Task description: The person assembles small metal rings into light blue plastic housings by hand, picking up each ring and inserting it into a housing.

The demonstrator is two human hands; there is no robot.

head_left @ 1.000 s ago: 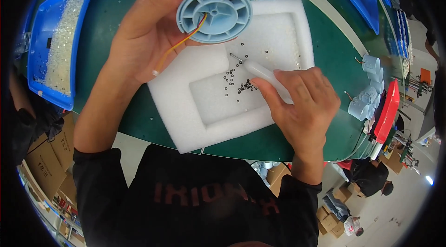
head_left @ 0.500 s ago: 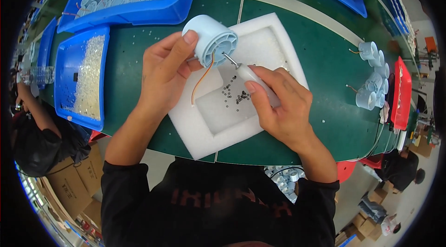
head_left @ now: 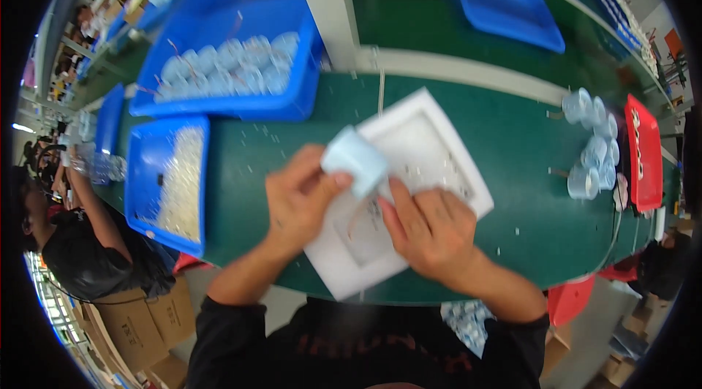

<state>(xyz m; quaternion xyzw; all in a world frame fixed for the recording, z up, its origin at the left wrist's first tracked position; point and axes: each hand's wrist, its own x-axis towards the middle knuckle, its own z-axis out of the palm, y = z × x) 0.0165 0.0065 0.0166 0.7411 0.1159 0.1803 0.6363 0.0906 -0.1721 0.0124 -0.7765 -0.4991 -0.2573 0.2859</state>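
My left hand [head_left: 296,202] grips a light blue plastic cup-shaped housing [head_left: 354,162] by its side, thumb on the near face. A thin orange wire [head_left: 354,219] hangs below it. Close to the housing's lower right, my right hand [head_left: 433,235] is closed in a pinch, its fingertips near the wall. The white-handled pen-shaped tool with a metal tip, plain earlier, is now mostly hidden and blurred. Under both hands lies a white foam tray [head_left: 466,173], with small dark rings [head_left: 371,215] partly visible in its lower recess.
At the left, a shallow blue tray [head_left: 204,191] holds pale small pieces. Behind it, a deep blue bin [head_left: 313,89] contains several light blue housings. More housings [head_left: 583,182] stand at the right beside a red tray [head_left: 650,170]. Another person's arm [head_left: 102,217] shows at far left.
The view has tilted, so the table sits lower in the picture. The housing has turned: its ribbed end no longer faces me, and my right fingers are closer to it.
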